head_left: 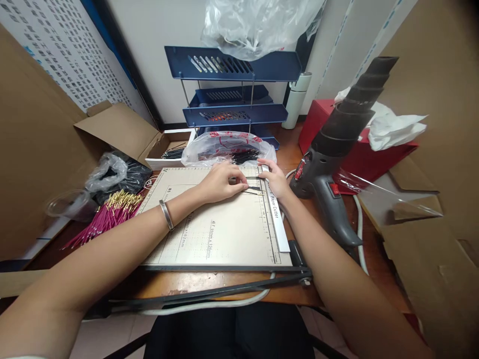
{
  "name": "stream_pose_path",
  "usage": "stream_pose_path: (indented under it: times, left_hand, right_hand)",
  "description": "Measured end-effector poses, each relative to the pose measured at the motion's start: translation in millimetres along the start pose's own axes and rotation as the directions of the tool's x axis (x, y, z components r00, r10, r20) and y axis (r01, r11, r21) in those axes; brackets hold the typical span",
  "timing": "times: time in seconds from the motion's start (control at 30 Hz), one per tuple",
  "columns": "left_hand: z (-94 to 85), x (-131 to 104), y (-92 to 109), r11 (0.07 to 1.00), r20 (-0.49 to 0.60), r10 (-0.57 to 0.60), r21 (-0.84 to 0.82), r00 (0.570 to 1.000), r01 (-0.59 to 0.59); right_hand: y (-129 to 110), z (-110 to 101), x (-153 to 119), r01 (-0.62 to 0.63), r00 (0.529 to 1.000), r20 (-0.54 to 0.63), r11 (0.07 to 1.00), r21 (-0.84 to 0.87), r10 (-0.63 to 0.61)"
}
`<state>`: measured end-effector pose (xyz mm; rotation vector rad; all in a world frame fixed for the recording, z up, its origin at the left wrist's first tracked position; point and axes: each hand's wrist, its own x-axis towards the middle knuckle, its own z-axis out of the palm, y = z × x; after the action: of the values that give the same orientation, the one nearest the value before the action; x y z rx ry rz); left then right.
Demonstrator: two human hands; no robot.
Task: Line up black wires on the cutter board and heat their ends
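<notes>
My left hand (226, 182) rests over the upper part of a beige paper cutter board (239, 224), thumb and fingers pinched together on thin black wires (253, 188). The wires point right, toward the white strip (277, 224) marked "Paper Cutter". At that edge is my right hand (276, 180), its index finger and thumb apart. The thumb tip lies close to the end of one wire; whether it presses on it I cannot make out. The cutter's dark blade arm (224, 289) is swung down in front of the board.
Behind the board lie a clear plastic bag (228, 142) with black wires and an open white box (168, 162). Magenta wires with gold ends (116, 212) are bundled left. A blue rack (232, 67) stands behind; a heat gun (329, 149) and red box (318, 117) stand right.
</notes>
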<state>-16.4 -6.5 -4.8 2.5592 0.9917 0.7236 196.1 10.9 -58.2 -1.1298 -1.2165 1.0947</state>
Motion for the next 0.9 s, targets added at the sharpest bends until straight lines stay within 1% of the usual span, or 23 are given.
stream_pose_path:
  times: [0.1, 0.23, 0.4, 0.53, 0.6, 0.7, 0.77, 0.8, 0.9]
  left_hand:
    - [0.7, 0.3, 0.7, 1.0, -0.009, 0.022, 0.021, 1.0, -0.022]
    - [1.5, 1.5, 1.2, 0.999, -0.019, 0.007, 0.038, 1.0, -0.007]
    - [2.3, 3.0, 0.2, 1.0, -0.037, -0.015, 0.023, 0.999, 0.016]
    - [2.3, 1.3, 1.1, 1.0, -0.026, -0.016, -0.005, 1.0, 0.016]
    - [2.1, 1.7, 1.2, 1.0, -0.04, -0.017, -0.001, 0.999, 0.017]
    - [2.4, 8.2, -0.2, 0.998, -0.101, -0.059, 0.032, 0.993, 0.062]
    - [3.4, 16.4, -1.7, 0.994, -0.12, -0.103, 0.026, 0.987, 0.107]
    - [4.3, 21.0, -2.4, 0.992, -0.115, -0.128, 0.006, 0.985, 0.13]
    - [7.7, 33.0, -4.5, 0.974, -0.058, -0.205, -0.106, 0.977, 0.198]
  right_hand:
    - [-0.6, 0.3, -0.4, -0.015, 1.0, -0.005, 1.0, 0.024, 0.015]
    - [-1.7, 0.0, -0.8, -0.022, 1.0, -0.001, 0.999, 0.044, 0.022]
    - [1.1, -1.2, 0.1, 0.012, 1.0, 0.009, 0.999, 0.039, -0.012]
    - [1.8, -0.8, -0.2, -0.002, 1.0, 0.012, 0.999, 0.04, 0.001]
    - [2.2, 0.1, 0.1, -0.005, 1.0, 0.005, 0.999, 0.045, 0.005]
    - [4.4, 1.2, 1.9, 0.013, 1.0, -0.011, 0.998, 0.065, -0.012]
    - [6.6, 1.4, 3.7, 0.025, 0.999, -0.021, 0.997, 0.077, -0.024]
    - [7.8, 1.2, 4.6, 0.029, 0.999, -0.026, 0.996, 0.083, -0.026]
    - [10.6, 0.2, 6.9, 0.018, 1.0, -0.023, 0.994, 0.11, -0.016]
